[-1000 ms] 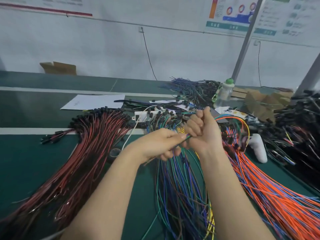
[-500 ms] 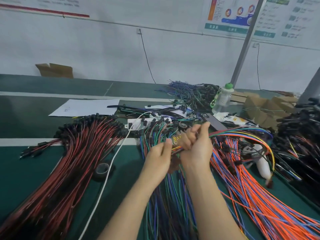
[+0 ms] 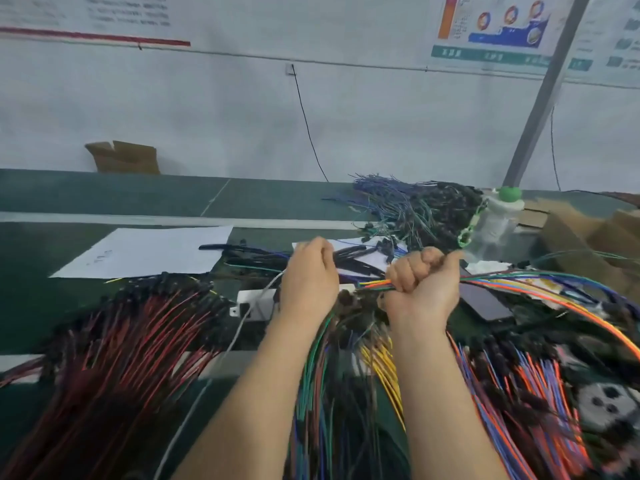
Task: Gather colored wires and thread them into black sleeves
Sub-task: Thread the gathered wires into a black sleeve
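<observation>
Red-and-black leads [image 3: 131, 341] fan out at left. The left hand [image 3: 310, 275] is curled, its contents not discernible; the right hand [image 3: 424, 285] clenches the coloured wires [image 3: 519, 280], whose ends project between the hands. Uneven ends may snag in a black sleeve [image 3: 349, 252]. The trailing loop lies near a bottle [image 3: 495, 220] and over the orange-blue pile [image 3: 519, 393], and may tangle.
</observation>
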The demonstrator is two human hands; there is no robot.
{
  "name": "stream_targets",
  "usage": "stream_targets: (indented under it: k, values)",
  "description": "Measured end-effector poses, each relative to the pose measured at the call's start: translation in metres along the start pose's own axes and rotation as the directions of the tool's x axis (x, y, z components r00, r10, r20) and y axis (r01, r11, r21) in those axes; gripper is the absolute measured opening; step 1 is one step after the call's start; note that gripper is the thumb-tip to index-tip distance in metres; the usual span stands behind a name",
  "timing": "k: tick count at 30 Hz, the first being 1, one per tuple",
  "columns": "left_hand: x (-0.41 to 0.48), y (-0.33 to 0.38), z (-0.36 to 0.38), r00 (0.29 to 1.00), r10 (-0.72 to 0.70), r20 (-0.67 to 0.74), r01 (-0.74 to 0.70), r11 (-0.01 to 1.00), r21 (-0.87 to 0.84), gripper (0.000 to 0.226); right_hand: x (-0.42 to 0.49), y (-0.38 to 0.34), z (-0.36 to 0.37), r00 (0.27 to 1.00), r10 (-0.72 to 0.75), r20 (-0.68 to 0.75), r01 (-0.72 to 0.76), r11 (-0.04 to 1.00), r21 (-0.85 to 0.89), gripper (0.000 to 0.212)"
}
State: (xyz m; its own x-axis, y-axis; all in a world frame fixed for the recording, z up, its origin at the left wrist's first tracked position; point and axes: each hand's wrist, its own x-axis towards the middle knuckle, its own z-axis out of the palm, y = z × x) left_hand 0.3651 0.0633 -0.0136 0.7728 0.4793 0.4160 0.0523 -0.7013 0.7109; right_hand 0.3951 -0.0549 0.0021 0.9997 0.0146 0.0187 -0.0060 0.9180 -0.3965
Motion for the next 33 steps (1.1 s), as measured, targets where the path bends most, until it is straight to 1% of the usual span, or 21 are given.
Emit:
stream_targets:
  k: [2,5,7,9,11,14,17,20,21,22,24,25,26,27,28,29,31,32,33]
  values:
    - [0.040,-0.005,0.024,0.994,-0.019,0.104,0.006,0.993,0.118,0.028,0.025,-0.001,-0.007,0.997,-0.054,-0.048,0.053,0.999,-0.006,0.053]
    - [0.086,-0.016,0.064,0.951,-0.117,0.285,0.013,0.940,0.342,0.039,0.055,0.003,-0.018,0.988,-0.104,-0.114,0.100,0.994,-0.034,0.052]
    - [0.110,-0.032,0.083,0.916,-0.201,0.346,0.024,0.890,0.455,0.043,0.072,0.006,-0.026,0.982,-0.119,-0.145,0.113,0.992,-0.051,0.052]
    - [0.123,-0.048,0.095,0.861,-0.312,0.402,0.029,0.818,0.574,0.043,0.085,0.008,-0.034,0.978,-0.127,-0.165,0.120,0.991,-0.051,0.051]
    - [0.130,-0.058,0.106,0.813,-0.389,0.434,0.003,0.747,0.665,0.047,0.094,0.009,-0.039,0.975,-0.133,-0.179,0.125,0.991,-0.053,0.051]
    - [0.130,-0.055,0.115,0.814,-0.392,0.428,-0.054,0.683,0.729,0.046,0.096,0.010,-0.043,0.971,-0.131,-0.202,0.121,0.991,-0.060,0.051]
    - [0.127,-0.051,0.113,0.787,-0.411,0.461,-0.111,0.640,0.760,0.043,0.091,0.006,-0.041,0.972,-0.119,-0.202,0.110,0.992,-0.055,0.050]
    - [0.126,-0.052,0.109,0.771,-0.406,0.490,-0.155,0.627,0.764,0.053,0.088,-0.001,-0.040,0.976,-0.120,-0.183,0.112,0.992,-0.050,0.048]
    - [0.126,-0.052,0.109,0.761,-0.396,0.514,-0.176,0.637,0.751,0.053,0.088,-0.002,-0.039,0.976,-0.123,-0.178,0.116,0.992,-0.047,0.047]
    - [0.127,-0.051,0.110,0.749,-0.377,0.545,-0.200,0.656,0.728,0.046,0.088,-0.003,-0.039,0.977,-0.125,-0.175,0.119,0.992,-0.044,0.047]
    - [0.127,-0.048,0.112,0.739,-0.328,0.588,-0.239,0.689,0.684,0.018,0.088,-0.004,-0.039,0.977,-0.124,-0.175,0.119,0.992,-0.041,0.047]
    - [0.127,-0.047,0.112,0.750,-0.302,0.588,-0.246,0.698,0.673,0.009,0.088,-0.004,-0.040,0.977,-0.122,-0.177,0.116,0.992,-0.040,0.047]
    - [0.127,-0.045,0.112,0.772,-0.275,0.573,-0.241,0.708,0.664,0.004,0.088,-0.005,-0.039,0.977,-0.121,-0.177,0.115,0.992,-0.042,0.047]
    - [0.127,-0.045,0.110,0.799,-0.246,0.548,-0.227,0.721,0.654,0.003,0.087,-0.006,-0.039,0.976,-0.122,-0.178,0.116,0.992,-0.044,0.047]
    - [0.128,-0.043,0.107,0.837,-0.209,0.506,-0.207,0.735,0.645,0.008,0.086,-0.007,-0.038,0.976,-0.124,-0.179,0.117,0.992,-0.046,0.046]
    - [0.129,-0.041,0.103,0.886,-0.150,0.439,-0.185,0.753,0.632,0.013,0.085,-0.009,-0.036,0.976,-0.124,-0.180,0.118,0.992,-0.045,0.046]
    - [0.133,-0.032,0.090,0.974,0.022,0.227,-0.148,0.816,0.558,0.018,0.080,-0.013,-0.032,0.976,-0.125,-0.181,0.119,0.992,-0.043,0.046]
    - [0.135,-0.022,0.079,0.988,0.106,0.109,-0.147,0.855,0.497,0.018,0.076,-0.015,-0.029,0.976,-0.128,-0.178,0.122,0.992,-0.043,0.047]
    - [0.136,-0.009,0.066,0.984,0.176,0.010,-0.163,0.885,0.435,0.019,0.071,-0.018,-0.026,0.976,-0.131,-0.172,0.126,0.991,-0.043,0.047]
